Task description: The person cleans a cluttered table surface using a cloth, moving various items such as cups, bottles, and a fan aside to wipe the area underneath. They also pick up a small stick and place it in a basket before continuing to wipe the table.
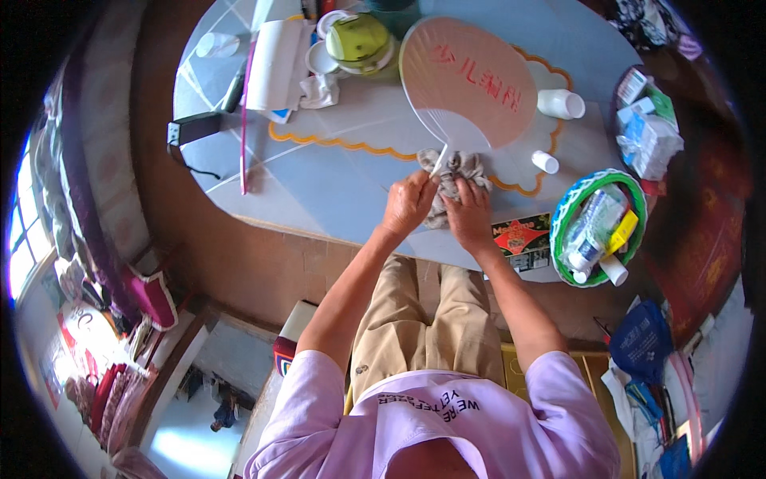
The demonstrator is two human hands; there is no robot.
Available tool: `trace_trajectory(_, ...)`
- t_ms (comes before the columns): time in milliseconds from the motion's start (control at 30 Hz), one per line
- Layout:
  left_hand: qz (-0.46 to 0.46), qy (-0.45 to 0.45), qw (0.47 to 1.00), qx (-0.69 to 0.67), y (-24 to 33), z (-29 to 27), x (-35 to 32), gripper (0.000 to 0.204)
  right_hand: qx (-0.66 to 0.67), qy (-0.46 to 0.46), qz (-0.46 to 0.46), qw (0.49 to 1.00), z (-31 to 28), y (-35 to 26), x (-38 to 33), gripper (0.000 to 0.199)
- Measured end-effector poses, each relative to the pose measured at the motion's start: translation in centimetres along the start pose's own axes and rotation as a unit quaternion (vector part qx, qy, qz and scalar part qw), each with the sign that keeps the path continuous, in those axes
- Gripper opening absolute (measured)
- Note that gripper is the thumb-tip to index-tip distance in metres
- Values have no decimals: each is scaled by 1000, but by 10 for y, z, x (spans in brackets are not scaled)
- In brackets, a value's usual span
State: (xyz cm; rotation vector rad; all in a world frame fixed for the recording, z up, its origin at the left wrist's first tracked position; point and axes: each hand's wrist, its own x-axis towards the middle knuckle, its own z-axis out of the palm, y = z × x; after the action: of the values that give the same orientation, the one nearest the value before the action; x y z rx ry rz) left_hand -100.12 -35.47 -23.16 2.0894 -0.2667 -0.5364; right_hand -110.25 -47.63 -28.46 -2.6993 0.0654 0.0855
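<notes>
A round hand fan (pixel 471 80) with a pinkish face, red writing and a thin white handle lies slanted over the table. My left hand (pixel 409 206) is closed round the lower end of that handle. Bunched under the handle is a crumpled grey-beige cloth (pixel 466 165), partly hidden by both hands. My right hand (pixel 469 214) grips the cloth, its fingers curled into the folds just right of the handle. Two white bottles, one larger (pixel 561 104) and one small (pixel 545 162), are to the right of the fan.
A green-rimmed basket (pixel 562 209) of packets stands at the table's right edge, near a pile of boxes (pixel 650 140). At the back left are a yellow-green round container (pixel 359 44), a white paper roll (pixel 275 64), a clear cup (pixel 217 45) and a black box (pixel 195 129).
</notes>
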Motion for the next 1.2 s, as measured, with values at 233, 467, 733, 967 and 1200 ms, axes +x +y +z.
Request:
trace_trajectory(233, 7, 16, 998, -55, 19, 34, 53, 27, 32, 15, 0, 999, -4, 4, 0, 19)
trace_trajectory(467, 80, 43, 996, -18, 14, 54, 116, 28, 44, 11, 28, 999, 0, 4, -7, 22)
trace_trajectory(733, -49, 118, 989, 81, 12, 40, 127, 32, 53, -8, 45, 998, 0, 8, -8, 26)
trace_trajectory(967, -148, 98, 984, -29, -50, 3, 0, 26, 50, -21, 37, 998, 3, 6, -7, 30)
trace_trajectory(1200, -262, 176, 948, -30, -100, -4, -89, 19, 40, -21, 15, 999, -1, 6, -3, 22)
